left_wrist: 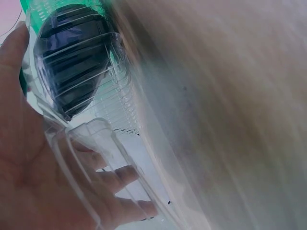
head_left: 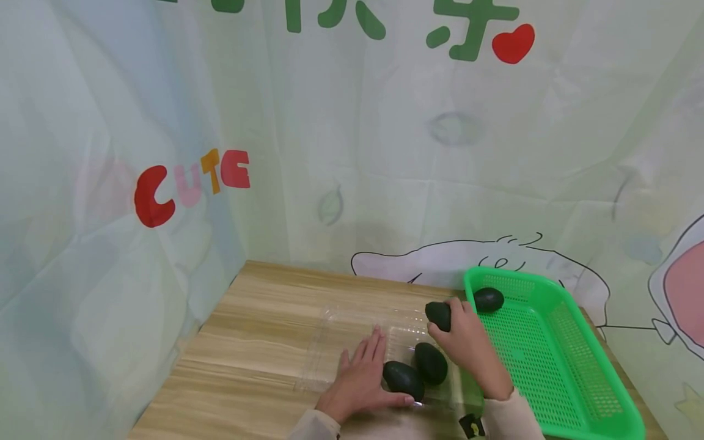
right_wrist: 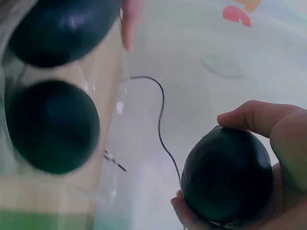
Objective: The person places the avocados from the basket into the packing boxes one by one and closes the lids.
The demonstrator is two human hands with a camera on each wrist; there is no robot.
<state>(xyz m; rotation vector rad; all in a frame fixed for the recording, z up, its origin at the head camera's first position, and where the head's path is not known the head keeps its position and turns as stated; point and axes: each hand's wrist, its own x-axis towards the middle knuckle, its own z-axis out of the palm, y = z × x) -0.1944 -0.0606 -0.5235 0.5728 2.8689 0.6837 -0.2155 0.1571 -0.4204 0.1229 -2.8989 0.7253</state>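
Note:
My right hand grips a dark green avocado above the far right part of a clear plastic clamshell container. In the right wrist view, thumb and fingers curl round this avocado. Two more avocados lie side by side in the container's right half. My left hand rests on the container near its middle, fingers straight and thumb stretched out beside the nearer avocado. Through the clear plastic in the left wrist view, an avocado shows close to that thumb.
A green mesh plastic basket stands at the right with one avocado in its far left corner. Between container and basket, by my right forearm, lies a black tag. Wood-grain tabletop extends left; a printed cloth hangs behind.

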